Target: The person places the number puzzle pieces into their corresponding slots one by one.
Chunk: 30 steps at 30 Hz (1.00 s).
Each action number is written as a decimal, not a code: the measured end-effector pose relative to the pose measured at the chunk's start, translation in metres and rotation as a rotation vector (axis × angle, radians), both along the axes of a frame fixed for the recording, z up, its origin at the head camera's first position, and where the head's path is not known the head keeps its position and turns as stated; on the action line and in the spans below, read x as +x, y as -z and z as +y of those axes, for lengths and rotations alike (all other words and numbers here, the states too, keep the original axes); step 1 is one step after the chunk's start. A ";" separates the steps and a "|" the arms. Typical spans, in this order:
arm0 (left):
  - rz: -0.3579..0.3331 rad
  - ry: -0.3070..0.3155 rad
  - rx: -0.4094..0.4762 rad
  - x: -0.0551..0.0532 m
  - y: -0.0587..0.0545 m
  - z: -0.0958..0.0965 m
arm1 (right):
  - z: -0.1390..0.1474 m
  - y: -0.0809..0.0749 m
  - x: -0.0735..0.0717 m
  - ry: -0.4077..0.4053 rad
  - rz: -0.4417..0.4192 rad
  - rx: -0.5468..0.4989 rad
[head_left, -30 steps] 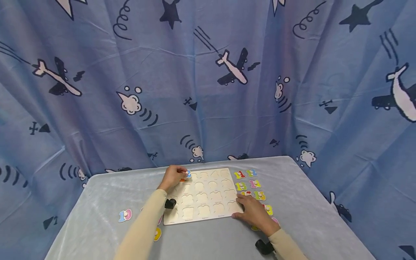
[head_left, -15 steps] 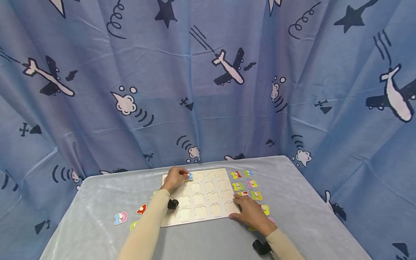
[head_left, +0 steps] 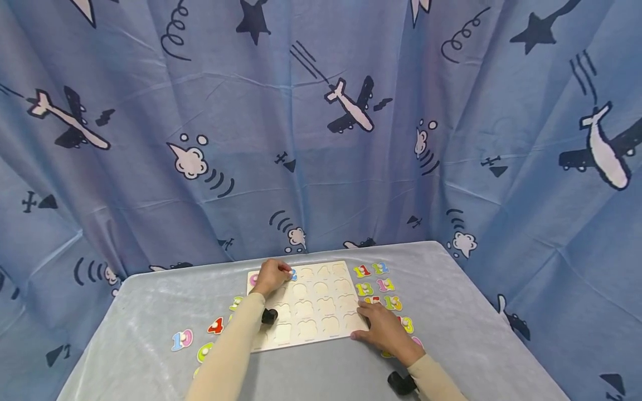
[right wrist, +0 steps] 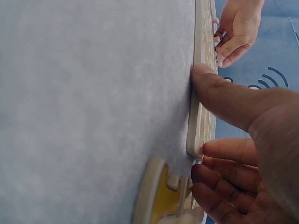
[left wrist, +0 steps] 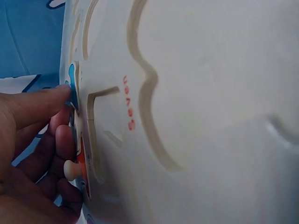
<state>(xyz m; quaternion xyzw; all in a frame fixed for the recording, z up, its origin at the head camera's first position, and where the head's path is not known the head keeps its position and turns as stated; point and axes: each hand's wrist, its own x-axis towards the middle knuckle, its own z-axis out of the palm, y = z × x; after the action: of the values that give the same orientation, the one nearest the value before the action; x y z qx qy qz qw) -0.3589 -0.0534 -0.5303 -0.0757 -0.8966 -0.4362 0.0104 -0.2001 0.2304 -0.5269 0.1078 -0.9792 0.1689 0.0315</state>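
Note:
At the far edge of the wooden puzzle board (head_left: 321, 318), my left hand (head_left: 272, 276) pinches a blue number 2 puzzle piece (head_left: 293, 275) by its knob. In the left wrist view this blue piece (left wrist: 74, 86) lies in the far row, with thumb and fingertips right at it. Beside it is an orange piece (left wrist: 84, 163) with a pale knob, under the curled lower fingers. A pink piece (head_left: 253, 279) shows at the board's far left corner. My right hand (head_left: 385, 329) grips the near right corner of the board, thumb (right wrist: 219, 91) on the near edge and fingers on the right edge.
Right of the board lie several number pieces, among them a red-and-yellow 11 (head_left: 362, 271) and a 12 (head_left: 380, 268). On the left are a blue-and-pink 10 (head_left: 182, 340), a red 4 (head_left: 216, 326) and a green piece (head_left: 204, 352). A patterned curtain (head_left: 261, 122) hangs behind the table.
The blue 2 has come down into the board's far row, with the left hand still on its knob. The view has shifted slightly right; the right hand stays at the corner.

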 end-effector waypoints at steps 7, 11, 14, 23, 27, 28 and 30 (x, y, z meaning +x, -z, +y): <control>-0.015 -0.021 -0.027 0.000 -0.003 0.001 | 0.000 0.002 -0.001 0.005 0.008 0.008; -0.019 -0.021 -0.040 0.000 -0.003 0.001 | 0.000 0.002 0.000 0.004 0.012 0.005; -0.009 -0.019 -0.056 0.000 -0.002 0.001 | 0.000 0.001 0.000 0.001 0.011 0.006; -0.004 -0.018 -0.094 0.001 -0.004 0.001 | 0.000 0.001 0.002 0.015 0.015 0.011; 0.010 -0.012 -0.091 0.003 -0.004 0.003 | 0.000 0.001 0.002 0.016 0.011 0.009; 0.011 -0.015 -0.085 0.004 -0.005 0.004 | 0.000 0.002 0.002 0.017 0.009 0.007; 0.017 -0.020 -0.073 0.004 -0.004 0.005 | 0.000 0.002 0.001 0.020 0.010 0.006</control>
<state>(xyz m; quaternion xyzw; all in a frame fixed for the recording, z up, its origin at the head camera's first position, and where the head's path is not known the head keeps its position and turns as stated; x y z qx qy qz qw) -0.3549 -0.0486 -0.5261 -0.0707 -0.9126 -0.4023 0.0198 -0.1986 0.2307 -0.5289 0.0990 -0.9806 0.1652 0.0377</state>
